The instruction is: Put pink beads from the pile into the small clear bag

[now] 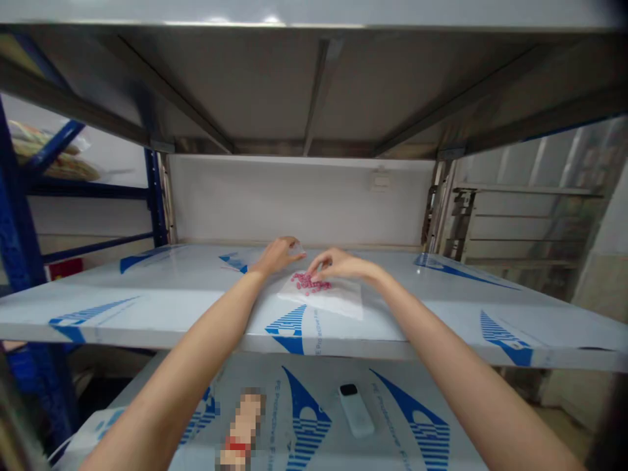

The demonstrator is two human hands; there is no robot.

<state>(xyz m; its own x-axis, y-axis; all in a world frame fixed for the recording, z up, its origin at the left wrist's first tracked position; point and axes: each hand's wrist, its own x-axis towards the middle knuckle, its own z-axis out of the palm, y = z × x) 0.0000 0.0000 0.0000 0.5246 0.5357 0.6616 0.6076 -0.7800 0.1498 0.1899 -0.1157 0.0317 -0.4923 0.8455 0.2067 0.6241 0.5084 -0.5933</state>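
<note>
Both my arms reach onto a steel shelf (pixel 147 307) covered in white film with blue print. My right hand (pixel 338 264) is curled, its fingertips pinching at a small pile of pink pills (pixel 310 282) that lies on a clear plastic sheet (pixel 338 302). My left hand (pixel 279 252) rests just left of the pile, fingers closed on a small clear plastic piece (pixel 296 248) near the shelf's back.
A lower shelf (pixel 407 418) holds a small white device (pixel 356 409) with a dark end and a blurred-out object. Another steel shelf (pixel 314 85) hangs close overhead. Blue racking (pixel 19 216) stands to the left, a metal frame (pixel 520 216) to the right.
</note>
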